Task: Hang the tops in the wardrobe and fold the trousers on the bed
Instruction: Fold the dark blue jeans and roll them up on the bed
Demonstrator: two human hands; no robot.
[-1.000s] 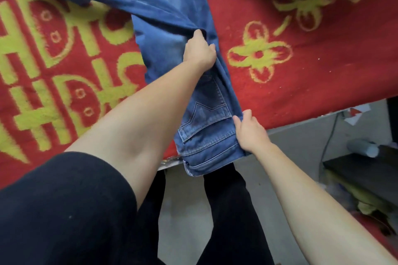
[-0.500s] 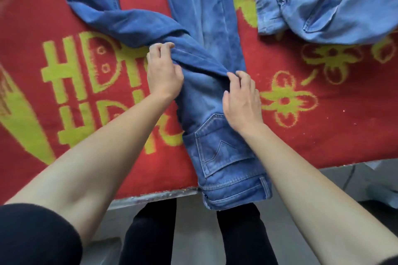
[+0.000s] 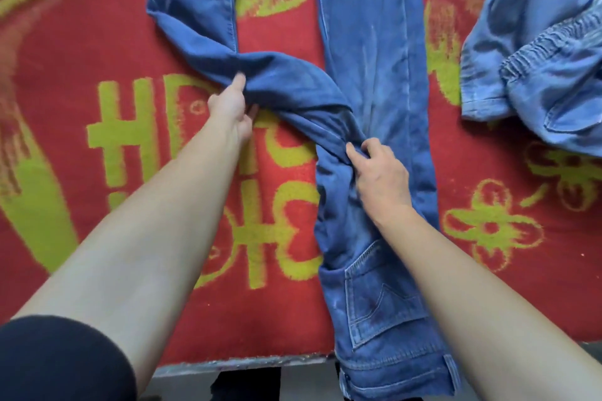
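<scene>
While the right hand (image 3: 379, 172) clamps the jeans (image 3: 374, 58) steady, the left hand (image 3: 232, 106) grips the twisted leg (image 3: 280, 78), likely to straighten it.

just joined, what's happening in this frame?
A person is folding blue jeans on a red blanket. The left hand grips the twisted leg lying off to the left; the right hand pinches fabric where the legs meet. The other leg lies straight. A paler denim garment sits to the right.
</scene>
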